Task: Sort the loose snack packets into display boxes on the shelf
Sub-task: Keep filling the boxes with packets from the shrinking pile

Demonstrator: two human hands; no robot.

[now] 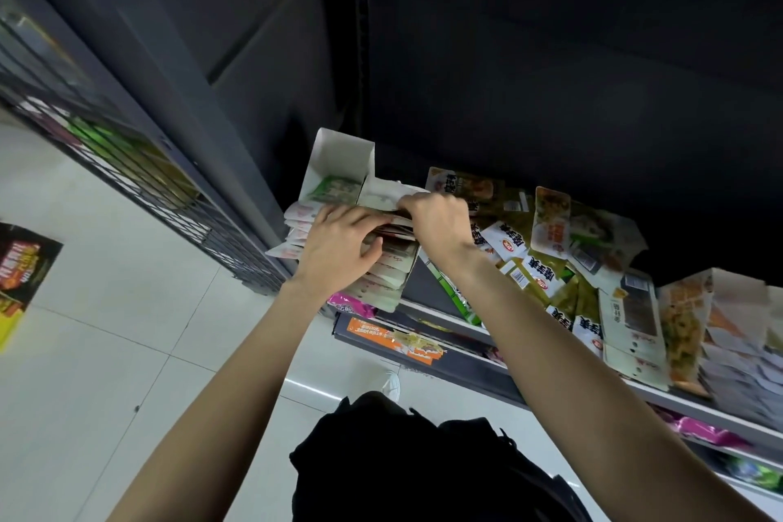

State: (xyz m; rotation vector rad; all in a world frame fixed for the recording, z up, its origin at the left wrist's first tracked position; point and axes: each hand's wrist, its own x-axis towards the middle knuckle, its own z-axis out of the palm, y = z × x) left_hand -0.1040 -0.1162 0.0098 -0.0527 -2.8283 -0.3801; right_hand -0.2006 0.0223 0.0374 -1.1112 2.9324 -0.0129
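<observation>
Head view, only one I've got: I'd put the job approx. a third done, judging by what lies where. The white display box (339,159) stands open at the far left end of the shelf (428,311), w/ a green packet (334,189) already in it and room left above. Both hands are on a fanned stack of pale packets (383,271) just near of that box: my left hand (339,248) has its grip curled round the stack's top, thumb across the front; my right hand (436,225) has its grip pinched on the upper edges of a few packets right at the box mouth. So this batch looks mid-way into being squared up & fed in, not yet seated. Still to do: a big loose heap (546,250) of yellow-green and white packets sprawls to the right along the shelf, unsorted, some tilted, some flat. Further right another box (631,322) and orange packets (682,326) look partly stocked, but that end is blurred, can't tell how full. Edges & room: the stack overhangs the shelf's near lip, so a slip would drop packets to the floor (127,331). Shelf upright (178,76) sits close on the left of the box, little side play there. Dark shelf underside overhead, so headroom looks tight; open room is mostly near side, toward me.
</observation>
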